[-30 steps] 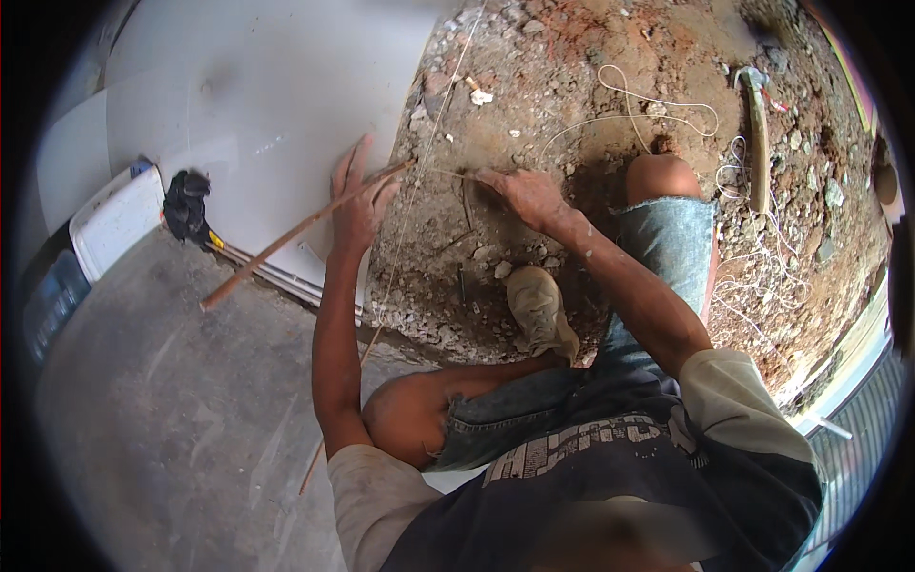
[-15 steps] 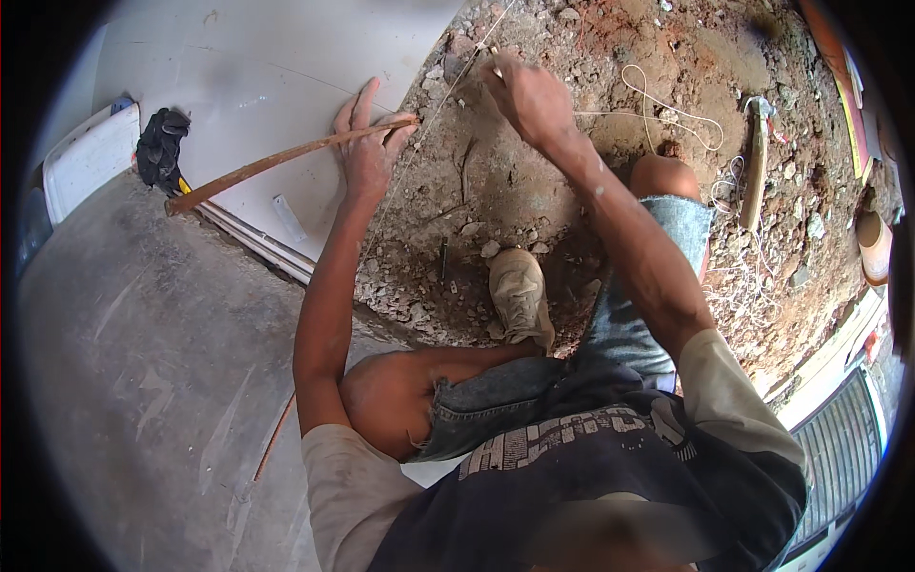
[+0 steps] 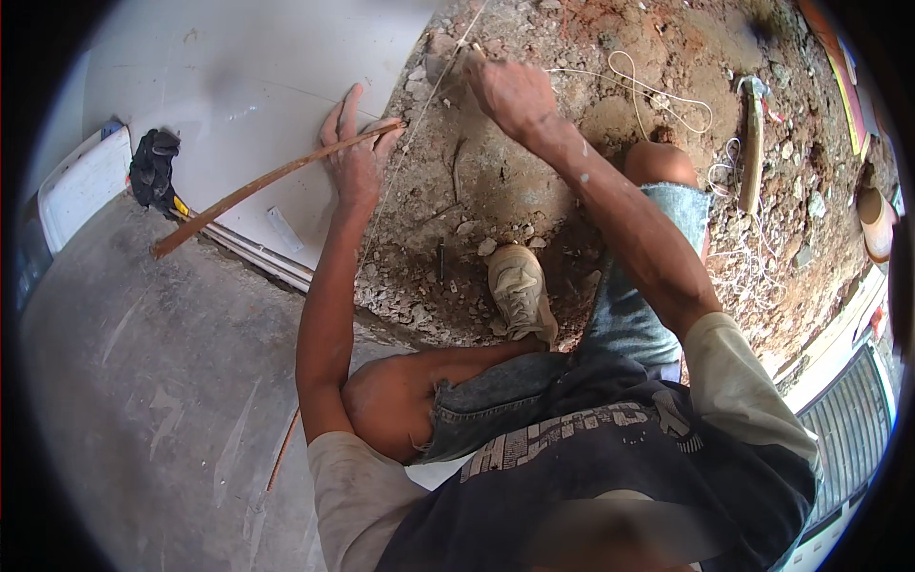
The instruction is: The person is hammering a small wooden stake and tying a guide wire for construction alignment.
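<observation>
My left hand rests over the large white tile near its edge, some fingers stretched out. A long, thin wooden stick passes between its fingers and slants down to the grey floor. My right hand is closed above the broken soil, right of the tile edge. A short pale tip pokes out of that fist; the rest of the held thing is hidden. A taut string runs along the tile edge between both hands.
A hammer lies on the rubble at right, near loose white string. My shoe stands on the soil. A black cloth-like bundle and pale strips lie along the tile's near edge. Smooth concrete spreads at left.
Both hands and the stick appear slightly further left, along with the whole scene. My right hand stays closed, a little lower relative to the string. The left keeps its hold on the stick.
</observation>
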Available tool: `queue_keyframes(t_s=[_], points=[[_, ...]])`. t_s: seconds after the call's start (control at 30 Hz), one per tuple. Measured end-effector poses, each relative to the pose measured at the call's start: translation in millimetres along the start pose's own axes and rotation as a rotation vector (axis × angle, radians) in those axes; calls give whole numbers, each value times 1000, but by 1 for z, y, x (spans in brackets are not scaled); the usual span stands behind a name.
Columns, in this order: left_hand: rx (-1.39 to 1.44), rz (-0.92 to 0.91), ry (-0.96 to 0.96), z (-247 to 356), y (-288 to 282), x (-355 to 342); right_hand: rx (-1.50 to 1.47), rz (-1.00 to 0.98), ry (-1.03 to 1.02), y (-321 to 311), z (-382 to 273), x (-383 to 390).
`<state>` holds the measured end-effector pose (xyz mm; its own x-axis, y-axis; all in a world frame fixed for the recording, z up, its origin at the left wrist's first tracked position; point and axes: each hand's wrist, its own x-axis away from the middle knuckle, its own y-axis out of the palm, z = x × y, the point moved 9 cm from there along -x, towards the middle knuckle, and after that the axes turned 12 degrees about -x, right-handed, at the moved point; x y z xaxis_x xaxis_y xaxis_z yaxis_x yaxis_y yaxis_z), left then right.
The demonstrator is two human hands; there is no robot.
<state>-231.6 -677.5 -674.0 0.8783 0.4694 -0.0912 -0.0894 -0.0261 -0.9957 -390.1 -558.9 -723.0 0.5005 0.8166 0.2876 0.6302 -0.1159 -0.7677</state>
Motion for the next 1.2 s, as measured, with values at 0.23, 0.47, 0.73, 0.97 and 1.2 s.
queue_keyframes(t_s=[0.23,0.47,0.73,0.97,1.2], points=[[-47,-69,-4,2,7,-1,-398,-98,88,56,26,85],[-32,-15,53,4,4,3,-565,-147,81,65,30,103],[-100,-105,-29,6,8,4,-625,-16,-125,68,23,115],[-117,-98,-42,-3,9,7,-504,-118,37,60,23,104],[-165,-83,4,3,10,5,-464,-114,58,42,-7,91]])
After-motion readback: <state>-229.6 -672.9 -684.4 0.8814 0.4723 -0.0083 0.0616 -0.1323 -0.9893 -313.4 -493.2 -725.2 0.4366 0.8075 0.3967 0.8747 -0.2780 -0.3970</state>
